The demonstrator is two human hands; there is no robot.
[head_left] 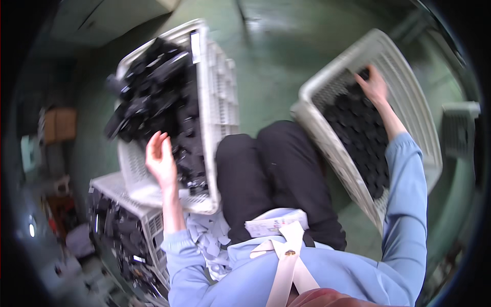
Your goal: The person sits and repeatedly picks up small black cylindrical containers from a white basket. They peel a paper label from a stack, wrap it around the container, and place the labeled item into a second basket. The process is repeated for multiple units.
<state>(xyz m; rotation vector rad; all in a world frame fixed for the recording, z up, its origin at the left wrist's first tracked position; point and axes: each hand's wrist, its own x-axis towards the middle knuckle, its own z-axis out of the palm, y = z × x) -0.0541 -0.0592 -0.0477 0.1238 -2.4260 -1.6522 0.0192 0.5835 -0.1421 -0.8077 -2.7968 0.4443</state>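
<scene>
White ribbon (291,234) is hanging; left hand (162,161) is hovering half-open near black parts (153,110), right hand (376,89) reaching into a crate (409,92), grip unclear.

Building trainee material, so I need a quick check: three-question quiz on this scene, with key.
1. Where is the right grip?
A) on the lap
B) inside the large white plastic crate on the right
C) on the cardboard box
2. True or false: the black parts in that crate lie in a random heap.
3. Fill in: the sleeve behind the left grip is light ____.

Key: 1 B; 2 false, they lie in regular rows; 3 blue.
</scene>
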